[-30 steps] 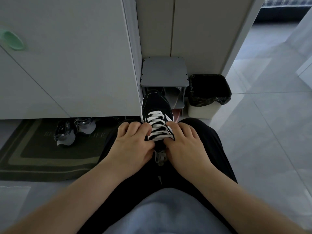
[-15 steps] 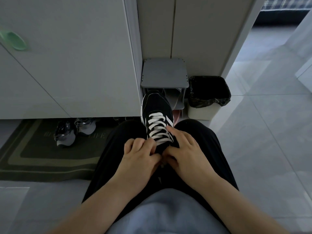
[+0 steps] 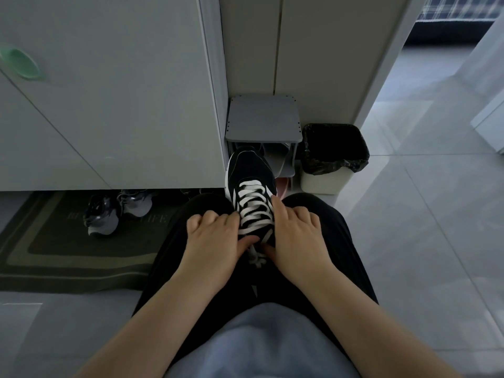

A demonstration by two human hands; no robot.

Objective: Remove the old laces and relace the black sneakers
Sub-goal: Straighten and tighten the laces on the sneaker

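The black sneaker [image 3: 249, 170] sits wedged between the person's knees, toe pointing away, its white lace [image 3: 253, 208] still threaded in full crossings. The left hand [image 3: 215, 238] curls against one side of it, thumb pressed on the lowest crossing. The right hand [image 3: 297, 236] holds the other side, forefinger straight along the edge and thumb by the bunched lace ends [image 3: 256, 259]. Half a second ago both hands were huddled together at the tongue; now they have spread apart, probably loosening the knot, so unlacing has barely begun. Beyond stand a small rack [image 3: 263, 118], a bin [image 3: 332, 154], and grey shoes [image 3: 117, 211] on a mat [image 3: 68, 255].
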